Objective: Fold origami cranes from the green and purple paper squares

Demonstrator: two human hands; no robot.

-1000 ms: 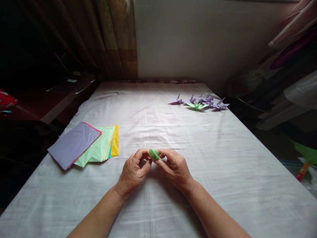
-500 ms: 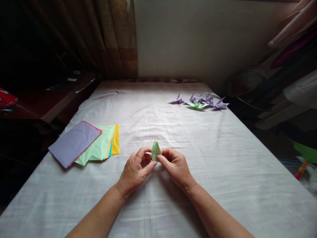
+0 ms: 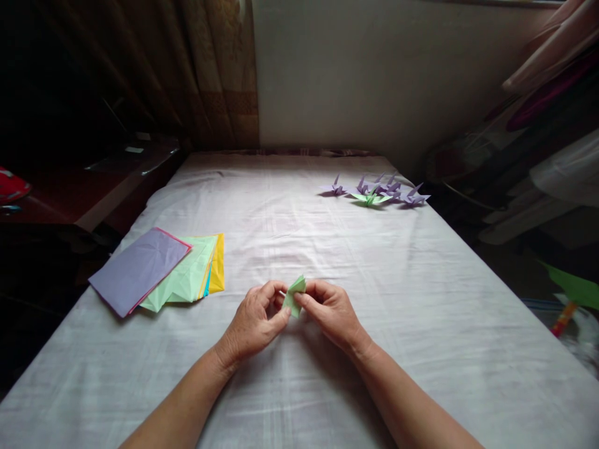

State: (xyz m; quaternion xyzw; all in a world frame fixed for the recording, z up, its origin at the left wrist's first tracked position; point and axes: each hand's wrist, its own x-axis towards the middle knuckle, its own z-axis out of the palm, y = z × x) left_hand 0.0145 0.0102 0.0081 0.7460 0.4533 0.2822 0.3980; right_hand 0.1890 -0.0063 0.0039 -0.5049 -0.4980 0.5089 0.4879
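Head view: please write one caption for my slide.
The hands hold folded green paper over a cloth; sheets lie at left, cranes at far right.

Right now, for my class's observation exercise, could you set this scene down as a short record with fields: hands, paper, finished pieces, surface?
Left hand: thumb at lower left of the green folded paper
Right hand: pinches its right side, thumb in front
Held piece: small, upper end leaning right
Loose sheets: at left, overlapping; purple sheet on top, pale green sheet beneath
Finished pieces: far right, purple paper birds and one green bird
Surface: pale cloth, wrinkled
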